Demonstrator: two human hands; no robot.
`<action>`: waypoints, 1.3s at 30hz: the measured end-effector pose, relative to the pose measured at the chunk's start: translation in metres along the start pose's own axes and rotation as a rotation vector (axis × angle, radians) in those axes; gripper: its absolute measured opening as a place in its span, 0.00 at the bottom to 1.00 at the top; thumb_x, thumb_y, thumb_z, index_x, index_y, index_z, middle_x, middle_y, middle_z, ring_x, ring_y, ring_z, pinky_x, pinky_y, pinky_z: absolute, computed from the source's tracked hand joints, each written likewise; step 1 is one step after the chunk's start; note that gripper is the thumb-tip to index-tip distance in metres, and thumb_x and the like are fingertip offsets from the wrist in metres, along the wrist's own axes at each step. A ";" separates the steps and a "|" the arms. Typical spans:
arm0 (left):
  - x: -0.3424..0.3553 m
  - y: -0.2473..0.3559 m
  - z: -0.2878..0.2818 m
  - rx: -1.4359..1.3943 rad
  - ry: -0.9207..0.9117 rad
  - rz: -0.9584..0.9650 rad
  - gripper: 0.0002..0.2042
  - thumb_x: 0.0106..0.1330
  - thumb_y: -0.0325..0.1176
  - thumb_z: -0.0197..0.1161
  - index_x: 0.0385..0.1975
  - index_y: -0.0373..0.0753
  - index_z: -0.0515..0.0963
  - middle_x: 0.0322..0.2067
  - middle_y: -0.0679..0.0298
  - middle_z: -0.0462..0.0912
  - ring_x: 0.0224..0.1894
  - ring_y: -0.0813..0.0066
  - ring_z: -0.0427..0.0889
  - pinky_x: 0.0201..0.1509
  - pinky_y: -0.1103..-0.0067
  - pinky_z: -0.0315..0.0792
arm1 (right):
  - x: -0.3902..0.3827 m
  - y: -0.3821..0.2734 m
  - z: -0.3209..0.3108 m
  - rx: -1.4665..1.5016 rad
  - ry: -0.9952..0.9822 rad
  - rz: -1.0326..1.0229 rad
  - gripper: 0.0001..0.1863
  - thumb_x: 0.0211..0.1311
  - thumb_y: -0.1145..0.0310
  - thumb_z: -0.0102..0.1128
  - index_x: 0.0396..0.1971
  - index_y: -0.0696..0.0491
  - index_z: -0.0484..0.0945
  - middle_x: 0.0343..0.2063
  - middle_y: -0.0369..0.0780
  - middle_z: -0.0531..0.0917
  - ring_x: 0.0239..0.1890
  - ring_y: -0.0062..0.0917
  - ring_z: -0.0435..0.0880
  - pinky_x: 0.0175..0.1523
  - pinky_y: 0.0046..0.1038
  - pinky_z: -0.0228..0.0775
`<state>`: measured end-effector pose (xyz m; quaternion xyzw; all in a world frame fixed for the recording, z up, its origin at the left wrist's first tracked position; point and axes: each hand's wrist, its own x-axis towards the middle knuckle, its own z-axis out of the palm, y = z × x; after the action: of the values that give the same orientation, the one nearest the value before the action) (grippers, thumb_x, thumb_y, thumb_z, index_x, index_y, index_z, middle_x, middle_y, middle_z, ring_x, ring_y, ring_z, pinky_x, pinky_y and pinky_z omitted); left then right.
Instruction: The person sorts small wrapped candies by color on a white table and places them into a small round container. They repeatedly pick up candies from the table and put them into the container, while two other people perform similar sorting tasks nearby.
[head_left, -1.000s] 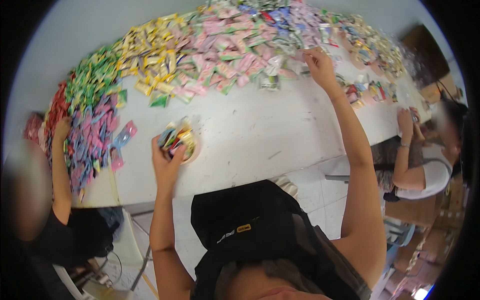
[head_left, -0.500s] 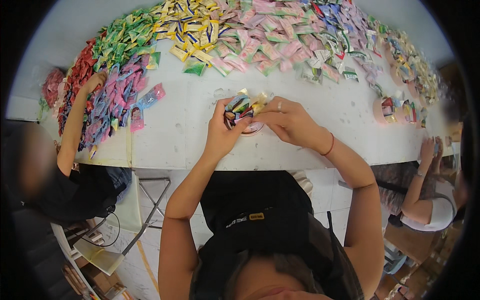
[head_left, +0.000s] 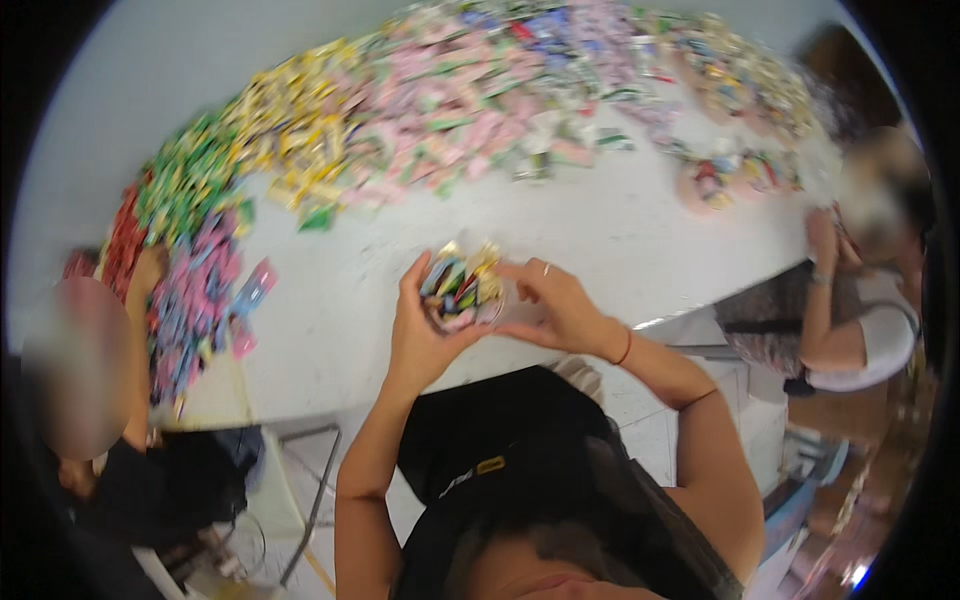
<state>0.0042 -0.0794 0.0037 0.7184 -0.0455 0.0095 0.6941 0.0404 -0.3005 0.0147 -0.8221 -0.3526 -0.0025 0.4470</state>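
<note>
A small round tub (head_left: 502, 304) with a pale pink rim sits between my hands, filled with small wrapped packets (head_left: 462, 288) in blue, yellow, green, red and pink. Some yellow-gold wrappers stick up above its far edge. My left hand (head_left: 418, 325) cups the tub's left side, its thumb along the near rim. On the other side, my right hand (head_left: 565, 312), with a ring and a red wrist cord, curves around the right edge, forefinger and thumb at the rim. Whether the tub rests on the table is hard to tell.
Heaped packets line the white table's (head_left: 340, 300) far side: green (head_left: 185, 180), yellow (head_left: 290, 110) and pink (head_left: 430, 115) piles. Blue-pink packets (head_left: 200, 290) lie left, by a co-worker's arm (head_left: 140, 320). Filled tubs (head_left: 708, 190) stand right, near another person's hands (head_left: 825, 235).
My right hand has opened from a pinch over the packets and moved to the tub's right edge. The whole view has swung and blurred; the tub now appears lower and slightly left.
</note>
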 end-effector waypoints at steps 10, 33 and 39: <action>0.021 -0.003 0.093 0.221 -0.175 0.093 0.46 0.45 0.43 0.81 0.65 0.34 0.64 0.56 0.55 0.77 0.48 0.63 0.76 0.60 0.66 0.64 | -0.072 0.015 -0.011 0.140 0.450 0.256 0.59 0.42 0.70 0.79 0.73 0.58 0.49 0.57 0.48 0.73 0.55 0.38 0.75 0.60 0.34 0.69; -0.029 0.019 0.097 0.351 -0.061 0.216 0.22 0.60 0.26 0.67 0.55 0.34 0.74 0.64 0.48 0.67 0.66 0.52 0.68 0.68 0.64 0.63 | -0.084 0.100 -0.144 -0.189 1.001 0.428 0.59 0.43 0.72 0.80 0.72 0.64 0.47 0.55 0.52 0.73 0.57 0.37 0.76 0.61 0.34 0.69; -0.053 0.018 0.065 0.311 0.087 0.144 0.20 0.58 0.19 0.61 0.53 0.33 0.75 0.64 0.48 0.68 0.67 0.57 0.67 0.70 0.66 0.59 | -0.078 0.147 -0.196 -0.805 0.997 0.429 0.54 0.46 0.61 0.78 0.70 0.61 0.54 0.58 0.55 0.70 0.59 0.45 0.72 0.60 0.38 0.70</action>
<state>-0.0528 -0.1425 0.0150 0.8109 -0.0648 0.0969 0.5735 0.1280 -0.5417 -0.0003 -0.8769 0.0952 -0.4239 0.2058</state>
